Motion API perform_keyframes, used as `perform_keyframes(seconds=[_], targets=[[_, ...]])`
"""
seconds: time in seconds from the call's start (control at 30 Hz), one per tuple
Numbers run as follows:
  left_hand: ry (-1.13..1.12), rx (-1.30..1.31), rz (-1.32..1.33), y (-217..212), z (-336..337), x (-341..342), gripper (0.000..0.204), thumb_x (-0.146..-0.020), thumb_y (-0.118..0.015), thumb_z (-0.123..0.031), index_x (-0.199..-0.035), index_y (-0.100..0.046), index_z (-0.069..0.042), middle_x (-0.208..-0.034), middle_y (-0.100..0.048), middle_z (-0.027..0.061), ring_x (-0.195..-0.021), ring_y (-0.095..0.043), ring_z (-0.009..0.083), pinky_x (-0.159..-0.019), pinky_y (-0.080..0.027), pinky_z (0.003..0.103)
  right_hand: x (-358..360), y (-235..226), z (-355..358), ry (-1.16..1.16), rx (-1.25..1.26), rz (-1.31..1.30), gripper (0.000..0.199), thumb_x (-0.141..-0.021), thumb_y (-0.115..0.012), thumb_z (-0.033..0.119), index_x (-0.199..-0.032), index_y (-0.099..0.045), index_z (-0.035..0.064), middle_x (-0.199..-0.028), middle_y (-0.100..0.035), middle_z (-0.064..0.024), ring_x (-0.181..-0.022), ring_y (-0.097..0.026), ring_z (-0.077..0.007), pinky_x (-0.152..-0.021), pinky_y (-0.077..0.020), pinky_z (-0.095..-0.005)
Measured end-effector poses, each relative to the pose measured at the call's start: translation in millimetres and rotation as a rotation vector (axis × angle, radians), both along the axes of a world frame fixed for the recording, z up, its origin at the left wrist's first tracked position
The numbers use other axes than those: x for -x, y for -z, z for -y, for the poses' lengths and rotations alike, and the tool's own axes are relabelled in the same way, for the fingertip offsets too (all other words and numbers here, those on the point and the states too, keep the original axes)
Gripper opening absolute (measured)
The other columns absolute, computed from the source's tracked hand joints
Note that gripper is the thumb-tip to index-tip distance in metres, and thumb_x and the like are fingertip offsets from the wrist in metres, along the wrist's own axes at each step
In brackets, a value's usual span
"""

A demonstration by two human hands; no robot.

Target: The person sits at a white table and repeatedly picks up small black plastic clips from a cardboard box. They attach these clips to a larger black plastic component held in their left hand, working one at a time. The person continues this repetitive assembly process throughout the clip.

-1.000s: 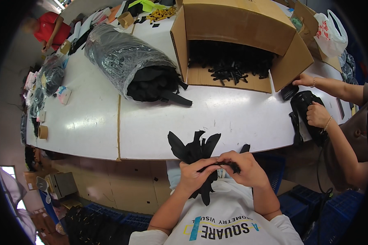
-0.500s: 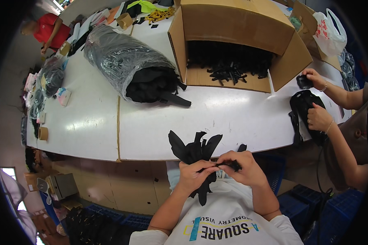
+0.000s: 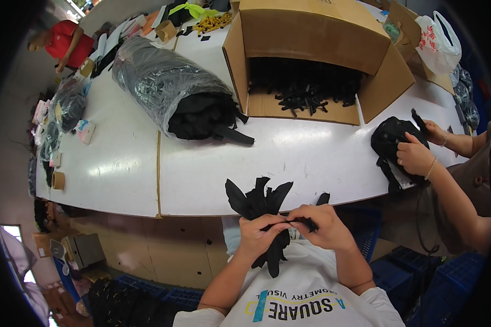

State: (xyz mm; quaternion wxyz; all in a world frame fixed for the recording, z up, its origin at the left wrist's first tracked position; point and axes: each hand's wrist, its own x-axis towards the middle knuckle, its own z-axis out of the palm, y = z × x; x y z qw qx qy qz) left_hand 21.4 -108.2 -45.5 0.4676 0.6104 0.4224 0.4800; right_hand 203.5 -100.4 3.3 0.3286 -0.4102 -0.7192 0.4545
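A bunch of black fabric strips (image 3: 261, 200) fans out of my left hand (image 3: 260, 233), which is closed round its middle. Some ends point toward the table and others hang down against my shirt. My right hand (image 3: 323, 224) is pinched close beside it, fingertips nearly meeting those of the left. Between its fingers is a single black fabric strip (image 3: 311, 224), with one end curling under the palm. Another dark end sticks up behind the right knuckles. Both hands are held just in front of the table's near edge.
An open cardboard box (image 3: 316, 32) with small black pieces stands on the white table (image 3: 223, 169). Left of it lies a plastic-wrapped bundle of black strips (image 3: 169, 87). At right, a co-worker's hands (image 3: 417, 155) handle a black bundle (image 3: 390, 139). Blue crates (image 3: 403, 267) are below.
My hands stay nearly in place, with the right fingers slightly shifted on the strip. The co-worker's far hand has moved lower, and the black bundle there has been shifted leftward.
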Motion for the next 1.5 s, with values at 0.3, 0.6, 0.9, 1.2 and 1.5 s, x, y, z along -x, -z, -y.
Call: perform_keyframes(seconds=[0.3, 0.6, 0.9, 1.2, 1.5], targets=[[-0.003, 0.056, 0.002, -1.0, -0.9, -0.6, 0.013, -0.077, -0.071, -0.005, -0.088, -0.070, 0.000, -0.081, -0.070, 0.0091, -0.068, -0.067, 0.0124, -0.063, -0.051, 0.020, 0.5, 0.6, -1.3, 0.009, 0.071, 0.009, 0.024, -0.075, -0.061, -0.006, -0.097, -0.055, 0.0012, -0.080, -0.062, -0.0130, -0.068, -0.063, -0.0277, -0.060, -0.0494, -0.0300], [-0.084, 0.081, 0.060, -0.5, 1.8, 0.6, 0.012, -0.073, -0.073, -0.001, -0.084, -0.070, 0.003, -0.075, -0.069, 0.0102, -0.067, -0.064, 0.0123, -0.067, -0.050, 0.023, 3.6, 9.3, 3.6, 0.210, 0.175, -0.299, 0.030, -0.075, -0.066, -0.003, -0.103, -0.056, 0.0000, -0.078, -0.064, -0.0078, -0.065, -0.059, -0.0097, -0.058, -0.0450, -0.0212], [-0.127, 0.021, 0.258, 2.0, 4.2, 6.3, 0.015, -0.071, -0.077, -0.005, -0.080, -0.069, 0.005, -0.074, -0.068, 0.0118, -0.068, -0.064, 0.0162, -0.067, -0.051, 0.027, 12.4, 33.9, 9.3, 0.210, 0.417, -0.341, 0.025, -0.082, -0.065, 0.009, -0.102, -0.061, -0.0036, -0.074, -0.062, -0.0039, -0.066, -0.054, -0.0041, -0.058, -0.0420, -0.0190], [-0.073, 0.049, 0.367, 3.6, 6.1, 2.3, 0.017, -0.074, -0.076, -0.007, -0.081, -0.068, 0.006, -0.076, -0.068, 0.0136, -0.068, -0.065, 0.0168, -0.068, -0.052, 0.027, 33.3, 40.8, 14.9, 0.320, 0.289, -0.460, 0.017, -0.077, -0.059, -0.002, -0.093, -0.062, -0.0031, -0.078, -0.064, -0.0053, -0.070, -0.057, -0.0064, -0.063, -0.0449, -0.0207], [-0.200, 0.046, 0.290, 6.6, 4.6, 3.5, 0.020, -0.074, -0.076, -0.011, -0.081, -0.068, 0.005, -0.075, -0.068, 0.0119, -0.069, -0.064, 0.0161, -0.070, -0.051, 0.029, 41.1, 33.6, 27.6, 0.489, 0.249, -0.561, 0.012, -0.074, -0.066, -0.003, -0.085, -0.062, -0.0020, -0.073, -0.060, -0.0038, -0.062, -0.052, -0.0054, -0.056, -0.0413, -0.0198]])
